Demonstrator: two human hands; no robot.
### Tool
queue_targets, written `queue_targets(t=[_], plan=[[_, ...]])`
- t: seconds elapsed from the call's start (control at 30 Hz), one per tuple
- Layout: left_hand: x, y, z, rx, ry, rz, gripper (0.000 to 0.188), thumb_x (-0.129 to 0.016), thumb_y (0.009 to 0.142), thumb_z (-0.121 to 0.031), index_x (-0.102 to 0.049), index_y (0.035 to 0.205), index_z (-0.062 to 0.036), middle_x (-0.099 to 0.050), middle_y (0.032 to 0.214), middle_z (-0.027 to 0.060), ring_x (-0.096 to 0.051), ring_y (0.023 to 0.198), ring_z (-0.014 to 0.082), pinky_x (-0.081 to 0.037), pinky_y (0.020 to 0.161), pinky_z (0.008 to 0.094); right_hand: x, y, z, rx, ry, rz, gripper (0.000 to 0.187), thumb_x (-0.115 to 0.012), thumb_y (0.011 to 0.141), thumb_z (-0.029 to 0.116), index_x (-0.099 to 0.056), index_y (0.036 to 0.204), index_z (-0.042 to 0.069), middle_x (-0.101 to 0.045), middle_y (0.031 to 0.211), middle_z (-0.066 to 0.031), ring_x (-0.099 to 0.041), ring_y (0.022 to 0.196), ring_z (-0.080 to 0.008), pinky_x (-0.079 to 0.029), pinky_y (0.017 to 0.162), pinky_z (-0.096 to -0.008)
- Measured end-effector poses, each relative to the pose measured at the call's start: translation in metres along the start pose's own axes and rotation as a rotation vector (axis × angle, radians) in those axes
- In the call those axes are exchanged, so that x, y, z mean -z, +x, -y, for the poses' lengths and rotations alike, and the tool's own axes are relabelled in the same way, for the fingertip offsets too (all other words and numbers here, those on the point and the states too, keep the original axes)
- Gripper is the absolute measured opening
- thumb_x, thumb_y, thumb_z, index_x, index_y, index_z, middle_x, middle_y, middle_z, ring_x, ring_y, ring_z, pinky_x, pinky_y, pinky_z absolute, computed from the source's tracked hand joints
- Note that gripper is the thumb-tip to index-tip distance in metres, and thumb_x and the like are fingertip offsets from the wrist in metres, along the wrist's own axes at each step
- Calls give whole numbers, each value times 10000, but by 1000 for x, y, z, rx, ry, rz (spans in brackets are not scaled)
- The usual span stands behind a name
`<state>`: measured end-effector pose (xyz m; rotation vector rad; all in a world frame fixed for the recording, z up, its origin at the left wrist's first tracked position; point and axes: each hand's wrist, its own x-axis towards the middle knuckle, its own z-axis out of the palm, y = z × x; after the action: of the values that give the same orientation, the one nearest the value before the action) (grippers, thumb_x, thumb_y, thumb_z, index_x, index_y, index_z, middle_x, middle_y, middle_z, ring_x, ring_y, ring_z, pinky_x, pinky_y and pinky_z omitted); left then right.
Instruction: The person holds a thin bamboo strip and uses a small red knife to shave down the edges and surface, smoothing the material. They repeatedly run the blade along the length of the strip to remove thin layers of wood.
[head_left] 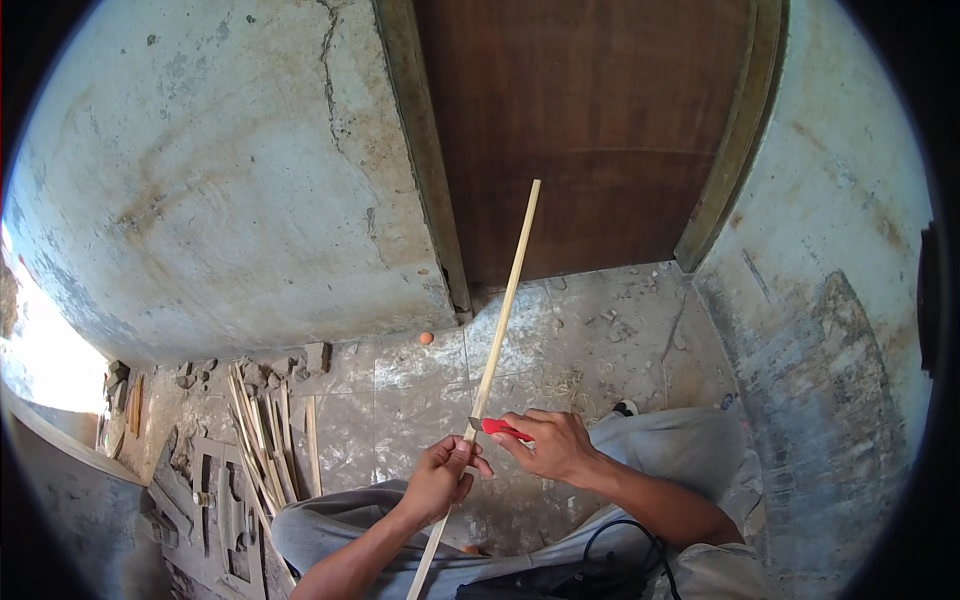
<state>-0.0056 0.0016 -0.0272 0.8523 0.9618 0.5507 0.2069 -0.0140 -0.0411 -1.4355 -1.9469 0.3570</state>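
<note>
A long, thin, pale strip of bamboo or wood (pixel 509 292) slants from my lap up toward the door. My left hand (pixel 440 477) is closed around its lower part, with the thumb on top. In my right hand (pixel 553 445) is a red-handled utility knife (pixel 506 429), held with the fingers wrapped over the handle. Its short blade meets the strip just above my left hand. The strip's lower end runs down past my left hand and over my leg.
Several similar strips (pixel 268 440) lie bundled to the left, beside a grey slotted panel (pixel 237 510). Stone rubble (pixel 316 357) lines the wall base. A small orange ball (pixel 426 338) rests on the dusty tiled floor. Thin shavings (pixel 560 385) lie before the brown door (pixel 590 130).
</note>
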Motion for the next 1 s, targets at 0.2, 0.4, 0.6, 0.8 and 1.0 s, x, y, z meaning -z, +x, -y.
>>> queue_targets(t=[0.2, 0.4, 0.6, 0.8, 1.0], plan=[[-3, -5, -5, -7, 75, -18, 253, -389, 1078, -249, -531, 1053, -41, -668, 871, 123, -359, 422, 64, -294, 404, 230, 1, 0, 0, -3, -47, 7, 343, -682, 887, 362, -702, 1062, 68, -666, 722, -85, -669, 574, -276, -515, 472, -410], [-5, -10, -10, 11, 19, -25, 249, -389, 1075, -251, -529, 1065, -46, -655, 869, 134, -354, 432, 64, -285, 396, 221, 6, 7, 4, 29, -73, -41, 345, -678, 889, 376, -700, 1053, 73, -667, 723, -71, -660, 547, -271, -500, 449, -415], [-2, -12, -11, -1, 97, -36, 248, -387, 1073, -234, -534, 1051, -36, -654, 851, 136, -359, 419, 66, -279, 386, 227, 6, 9, 9, -42, -93, 4, 335, -669, 893, 384, -702, 1050, 90, -677, 742, -80, -676, 590, -291, -507, 474, -441], [-5, -17, -7, 34, 122, -46, 248, -396, 1070, -231, -537, 1040, -29, -651, 824, 130, -360, 422, 57, -278, 386, 225, 10, 20, -13, -88, -49, -72, 318, -700, 879, 344, -727, 1028, 65, -690, 738, -126, -683, 625, -315, -516, 509, -413], [-5, -20, -9, -20, 154, -29, 254, -416, 1066, -239, -542, 1029, -22, -644, 797, 119, -351, 431, 45, -274, 395, 216, 16, 24, -15, -131, -79, -81, 331, -657, 899, 377, -725, 1047, 90, -694, 758, -112, -681, 616, -314, -528, 513, -431]])
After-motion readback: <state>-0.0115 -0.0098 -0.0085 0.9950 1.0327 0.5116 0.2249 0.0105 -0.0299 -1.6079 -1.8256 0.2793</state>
